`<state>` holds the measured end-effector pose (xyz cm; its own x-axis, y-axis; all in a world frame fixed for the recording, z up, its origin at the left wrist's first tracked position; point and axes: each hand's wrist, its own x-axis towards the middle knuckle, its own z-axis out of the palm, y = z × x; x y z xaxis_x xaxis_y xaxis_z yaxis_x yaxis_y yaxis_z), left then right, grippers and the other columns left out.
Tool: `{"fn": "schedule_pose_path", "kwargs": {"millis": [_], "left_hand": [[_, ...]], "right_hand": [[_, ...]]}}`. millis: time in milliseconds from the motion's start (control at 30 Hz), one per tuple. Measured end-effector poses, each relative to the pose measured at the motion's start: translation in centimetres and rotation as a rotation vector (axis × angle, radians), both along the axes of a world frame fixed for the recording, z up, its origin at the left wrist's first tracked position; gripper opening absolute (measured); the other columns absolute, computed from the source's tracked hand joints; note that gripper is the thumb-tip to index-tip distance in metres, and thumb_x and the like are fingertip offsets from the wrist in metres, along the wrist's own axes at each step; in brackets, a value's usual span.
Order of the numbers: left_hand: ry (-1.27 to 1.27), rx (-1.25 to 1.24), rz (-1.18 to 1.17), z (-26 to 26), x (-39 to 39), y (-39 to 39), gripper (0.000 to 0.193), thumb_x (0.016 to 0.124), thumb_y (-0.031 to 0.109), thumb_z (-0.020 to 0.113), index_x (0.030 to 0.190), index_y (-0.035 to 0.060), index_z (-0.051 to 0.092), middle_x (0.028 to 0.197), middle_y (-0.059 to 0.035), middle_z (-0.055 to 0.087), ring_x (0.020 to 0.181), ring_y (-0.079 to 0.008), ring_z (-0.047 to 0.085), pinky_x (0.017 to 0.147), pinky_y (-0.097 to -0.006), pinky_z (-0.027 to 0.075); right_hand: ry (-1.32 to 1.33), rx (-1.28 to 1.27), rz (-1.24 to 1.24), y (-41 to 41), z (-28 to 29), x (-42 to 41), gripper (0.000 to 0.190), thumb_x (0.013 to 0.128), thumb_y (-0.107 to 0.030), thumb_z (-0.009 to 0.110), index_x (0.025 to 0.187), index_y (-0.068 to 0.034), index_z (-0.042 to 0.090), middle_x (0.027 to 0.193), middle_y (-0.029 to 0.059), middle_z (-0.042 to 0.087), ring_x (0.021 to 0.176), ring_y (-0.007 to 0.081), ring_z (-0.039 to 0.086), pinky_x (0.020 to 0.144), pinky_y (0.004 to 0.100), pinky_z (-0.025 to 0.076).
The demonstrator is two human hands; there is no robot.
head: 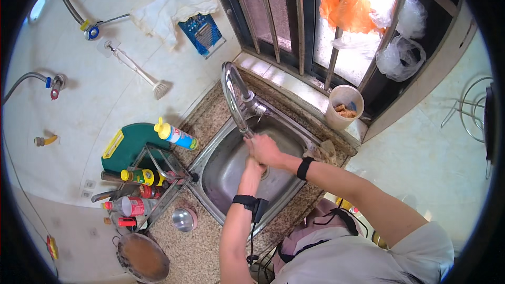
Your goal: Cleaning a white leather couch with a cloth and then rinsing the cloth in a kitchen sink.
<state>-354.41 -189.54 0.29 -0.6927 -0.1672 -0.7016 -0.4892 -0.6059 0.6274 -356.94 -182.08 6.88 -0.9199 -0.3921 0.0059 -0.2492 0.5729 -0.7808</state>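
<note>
A chrome gooseneck faucet (pixel 230 94) arches over a stainless steel sink (pixel 221 181). Both hands are together just below the end of its spout. My right hand (pixel 267 150) lies over my left hand (pixel 255 162), its fingers bent and close to the spout tip. Only the wrist and part of my left hand show, because the right hand covers its fingers. Whether anything is held between them is hidden. Part of the sink's drain (pixel 265 172) shows below the hands.
Left of the sink stand a yellow-capped squeeze bottle (pixel 179 136), a metal rack (pixel 165 201) with several bottles, a steel bowl (pixel 182 219) and a pan (pixel 143 256). A plastic tub (pixel 344 106) sits on the sill; a crumpled cloth (pixel 324 152) lies at the sink's right corner.
</note>
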Motion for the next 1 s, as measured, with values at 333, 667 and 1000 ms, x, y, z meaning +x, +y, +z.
{"fn": "schedule_pose_path", "kwargs": {"millis": [333,667,1000], "left_hand": [[0.15,-0.218,-0.026,0.6,0.9,0.4,0.024,0.075,0.016,0.052,0.093,0.0003,0.047,0.084,-0.0083,0.053,0.074,-0.0164,0.053,0.061,-0.0302,0.043],[0.102,-0.729,-0.242,4.9,2.0,0.7,0.032,0.077,0.027,0.05,0.089,-0.0025,0.048,0.082,-0.0092,0.053,0.075,-0.0156,0.05,0.065,-0.0282,0.038],[0.149,-0.883,-0.258,3.8,3.1,-2.8,0.025,0.078,0.019,0.046,0.092,-0.0021,0.048,0.086,-0.0107,0.054,0.08,-0.0165,0.049,0.069,-0.0279,0.037]], "right_hand": [[-0.073,0.189,0.036,3.3,-7.6,-1.8,0.039,0.078,-0.034,0.042,0.075,0.003,0.052,0.072,0.0257,0.053,0.071,0.0375,0.052,0.06,0.0443,0.042],[-0.703,-0.255,-0.201,1.6,-6.5,-1.6,0.063,0.075,-0.055,0.036,0.077,0.005,0.052,0.08,0.0184,0.055,0.074,0.0314,0.053,0.062,0.0417,0.039],[-0.756,-0.456,-0.155,1.4,-3.8,0.0,0.044,0.067,-0.045,0.058,0.075,-0.002,0.053,0.067,0.0016,0.05,0.059,0.0133,0.045,0.052,0.0302,0.037]]}}
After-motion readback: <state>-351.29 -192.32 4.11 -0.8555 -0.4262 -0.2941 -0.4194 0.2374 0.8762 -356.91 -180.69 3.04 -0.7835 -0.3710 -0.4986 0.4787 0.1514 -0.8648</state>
